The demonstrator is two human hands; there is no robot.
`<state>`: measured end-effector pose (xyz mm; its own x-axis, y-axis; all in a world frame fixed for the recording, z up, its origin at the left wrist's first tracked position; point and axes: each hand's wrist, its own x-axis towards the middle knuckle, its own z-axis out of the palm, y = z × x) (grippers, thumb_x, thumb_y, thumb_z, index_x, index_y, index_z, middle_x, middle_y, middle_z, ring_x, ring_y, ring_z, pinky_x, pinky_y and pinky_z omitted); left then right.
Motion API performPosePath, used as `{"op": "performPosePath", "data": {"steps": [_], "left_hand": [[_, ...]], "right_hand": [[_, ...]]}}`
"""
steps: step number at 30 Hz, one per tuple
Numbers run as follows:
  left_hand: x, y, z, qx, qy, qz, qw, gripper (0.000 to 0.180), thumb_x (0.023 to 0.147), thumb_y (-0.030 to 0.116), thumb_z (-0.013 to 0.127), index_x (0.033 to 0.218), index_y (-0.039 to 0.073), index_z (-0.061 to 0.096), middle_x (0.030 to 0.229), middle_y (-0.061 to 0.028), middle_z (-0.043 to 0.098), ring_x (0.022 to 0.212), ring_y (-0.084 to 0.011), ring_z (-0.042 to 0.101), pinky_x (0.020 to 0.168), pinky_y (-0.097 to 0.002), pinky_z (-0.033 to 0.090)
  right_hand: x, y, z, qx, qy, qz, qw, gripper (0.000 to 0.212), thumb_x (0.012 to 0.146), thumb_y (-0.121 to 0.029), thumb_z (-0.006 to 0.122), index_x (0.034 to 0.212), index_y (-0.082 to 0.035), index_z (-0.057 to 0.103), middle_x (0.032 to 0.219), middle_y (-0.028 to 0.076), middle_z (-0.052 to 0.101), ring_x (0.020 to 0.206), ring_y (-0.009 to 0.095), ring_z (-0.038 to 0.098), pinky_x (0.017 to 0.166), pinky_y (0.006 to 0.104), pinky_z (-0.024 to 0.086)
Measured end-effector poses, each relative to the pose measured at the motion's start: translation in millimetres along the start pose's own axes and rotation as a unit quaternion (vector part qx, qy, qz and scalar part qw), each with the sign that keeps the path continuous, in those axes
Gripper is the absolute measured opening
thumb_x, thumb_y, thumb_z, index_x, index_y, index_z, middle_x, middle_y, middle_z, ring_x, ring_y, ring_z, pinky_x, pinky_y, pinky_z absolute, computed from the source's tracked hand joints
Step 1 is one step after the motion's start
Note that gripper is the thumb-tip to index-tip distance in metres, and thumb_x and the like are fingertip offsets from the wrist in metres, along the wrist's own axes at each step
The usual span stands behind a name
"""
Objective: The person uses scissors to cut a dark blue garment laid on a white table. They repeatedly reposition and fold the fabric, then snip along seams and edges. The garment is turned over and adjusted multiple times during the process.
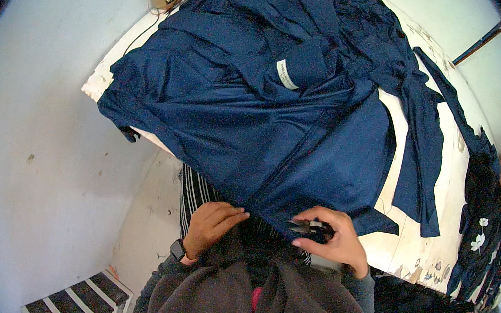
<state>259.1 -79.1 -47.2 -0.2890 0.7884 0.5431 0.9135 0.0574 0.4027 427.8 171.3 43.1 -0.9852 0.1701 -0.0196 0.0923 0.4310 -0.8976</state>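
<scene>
Because my right hand (343,240) grips snips (315,229) beside navy cloth (246,140), a slip could nick it; what my left hand (210,228) grips, I cannot tell.

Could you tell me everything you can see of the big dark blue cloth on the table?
The dark blue cloth looks smooth and faintly shiny, like thin fabric. It lies loosely spread and creased over the pale table, bunched toward the far end and flatter nearer the person. A small white label sits near its middle. Its near edge seems to overhang the table, where the left hand appears to touch it. The right hand, holding a small dark tool, is close by; contact there is unclear.
</scene>
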Motion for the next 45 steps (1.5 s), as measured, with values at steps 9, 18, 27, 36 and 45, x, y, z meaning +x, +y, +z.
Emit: {"op": "performPosePath", "data": {"steps": [9,18,27,36,45], "left_hand": [[-17,24,12,-0.093,0.132,-0.149,0.976,0.033,0.075,0.007,0.086,0.105,0.011,0.073,0.096,-0.0032,0.076,0.087,-0.0243,0.072,0.076,-0.0352,0.056],[-11,28,16,-0.179,0.194,-0.169,0.949,0.042,0.077,0.004,0.087,0.112,0.007,0.063,0.095,-0.006,0.077,0.09,-0.0219,0.072,0.08,-0.0329,0.055],[-12,30,20,-0.23,0.185,-0.19,0.936,0.043,0.08,0.001,0.085,0.115,0.004,0.06,0.097,-0.0087,0.074,0.09,-0.0194,0.07,0.08,-0.0282,0.055],[-39,-17,-6,-0.137,0.28,-0.35,0.883,0.036,0.088,0.007,0.079,0.119,0.004,0.062,0.116,-0.0114,0.068,0.107,-0.0226,0.064,0.094,-0.0354,0.049],[22,-8,-9,0.165,0.023,-0.052,0.985,0.025,0.082,0.018,0.078,0.107,0.024,0.077,0.134,-0.0026,0.063,0.122,-0.0276,0.055,0.103,-0.0431,0.039]], "right_hand": [[2,6,75,-0.243,0.155,-0.067,0.955,0.03,0.082,-0.017,0.083,0.108,-0.008,0.072,0.093,0.008,0.074,0.078,0.025,0.072,0.066,0.0332,0.049],[13,13,104,-0.189,0.201,-0.082,0.958,0.028,0.083,-0.016,0.082,0.108,-0.006,0.073,0.093,0.01,0.075,0.074,0.026,0.072,0.064,0.0352,0.052],[23,15,107,-0.171,0.206,-0.065,0.961,0.024,0.085,-0.017,0.08,0.104,-0.005,0.073,0.091,0.013,0.076,0.074,0.029,0.073,0.067,0.0377,0.055],[-4,14,69,-0.149,0.33,-0.013,0.932,0.028,0.089,-0.015,0.077,0.113,-0.005,0.068,0.104,0.012,0.071,0.085,0.026,0.067,0.079,0.0324,0.052],[-35,21,0,-0.001,0.498,0.053,0.866,0.036,0.093,-0.011,0.076,0.121,-0.002,0.056,0.113,0.005,0.059,0.094,0.012,0.052,0.087,0.0259,0.044]]}}
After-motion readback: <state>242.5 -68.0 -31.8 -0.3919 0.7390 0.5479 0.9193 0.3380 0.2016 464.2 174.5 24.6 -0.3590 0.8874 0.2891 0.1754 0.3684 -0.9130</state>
